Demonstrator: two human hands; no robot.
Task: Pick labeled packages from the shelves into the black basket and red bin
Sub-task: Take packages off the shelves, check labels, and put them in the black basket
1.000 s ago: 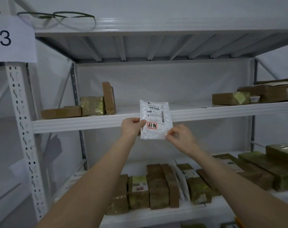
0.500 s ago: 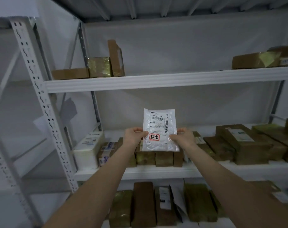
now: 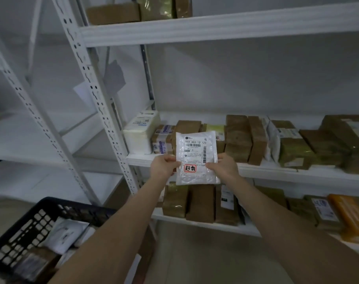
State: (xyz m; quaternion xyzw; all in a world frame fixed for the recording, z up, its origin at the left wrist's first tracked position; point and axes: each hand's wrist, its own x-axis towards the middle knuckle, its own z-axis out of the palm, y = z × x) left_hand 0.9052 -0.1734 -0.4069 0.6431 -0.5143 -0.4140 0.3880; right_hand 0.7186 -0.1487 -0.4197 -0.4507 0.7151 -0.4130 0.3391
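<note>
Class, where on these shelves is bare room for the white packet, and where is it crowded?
Bare: the left bay's shelf, left of the perforated upright. Crowded: the middle shelf, from the white box through the brown packages.

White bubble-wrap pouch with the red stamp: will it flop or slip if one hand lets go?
Probably light: the left hand and right hand hold the white bubble-wrap pouch by pinches at its side edges. Likely only slightly floppy, since its top stands upright unsupported. Its glossy film may slip in a one-handed pinch.
</note>
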